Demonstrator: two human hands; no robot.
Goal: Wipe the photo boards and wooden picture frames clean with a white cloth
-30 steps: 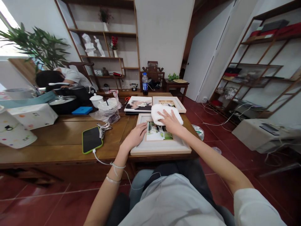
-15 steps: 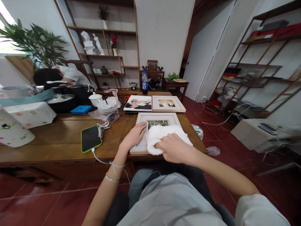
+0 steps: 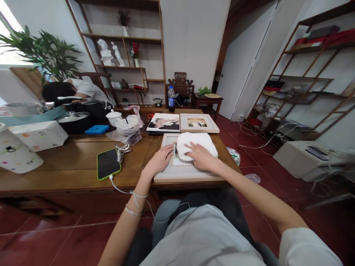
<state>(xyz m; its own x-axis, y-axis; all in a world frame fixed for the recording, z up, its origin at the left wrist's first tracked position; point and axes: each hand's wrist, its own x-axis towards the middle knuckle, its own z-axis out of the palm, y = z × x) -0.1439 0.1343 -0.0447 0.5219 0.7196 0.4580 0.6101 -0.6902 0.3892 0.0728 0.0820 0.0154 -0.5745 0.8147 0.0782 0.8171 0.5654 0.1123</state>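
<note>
A light wooden picture frame (image 3: 163,173) lies face up at the table's front edge, with a photo inside a pale mat. My left hand (image 3: 160,159) rests flat on its left side, fingers stretched out. On the frame's upper right part is a thick, folded white towel (image 3: 203,142), pressed down and held by my right hand (image 3: 201,155). The towel hides most of the photo. Directly behind lie a second framed photo (image 3: 212,127) and a large print (image 3: 163,120), which sits on top of something dark.
Left of the frame, a charging phone (image 3: 109,164) lies on the wooden table (image 3: 69,170), its cable running toward me. Further back are a plastic-wrapped cup (image 3: 127,125), a blue box (image 3: 96,129), a tissue pack (image 3: 41,135), a pot and a drink bottle (image 3: 171,99). A person (image 3: 83,88) leans over at the left.
The towel under my right hand has moved away from me, from the frame's near right part to its far right part. My left hand has stayed in place.
</note>
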